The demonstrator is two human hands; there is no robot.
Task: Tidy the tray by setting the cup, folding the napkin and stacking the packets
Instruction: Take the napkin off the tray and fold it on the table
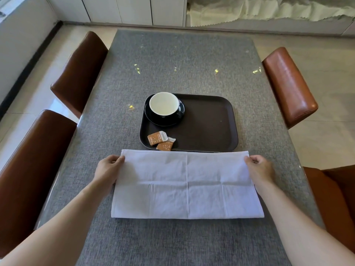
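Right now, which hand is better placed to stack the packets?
Left. The left hand pinches the napkin corner just below the two packets in the tray near-left corner; the right hand is across the tray.

In front of you the grey woven desk (182, 64) carries a dark brown tray (211, 127) near its middle and, just nearer you, a white napkin (187, 186) spread flat, its far edge overlapping the tray's near rim.

White napkin (187, 186) flat — creased, cup (163, 104) upright on tray (211, 127) (two packets (161, 140) overlapping)
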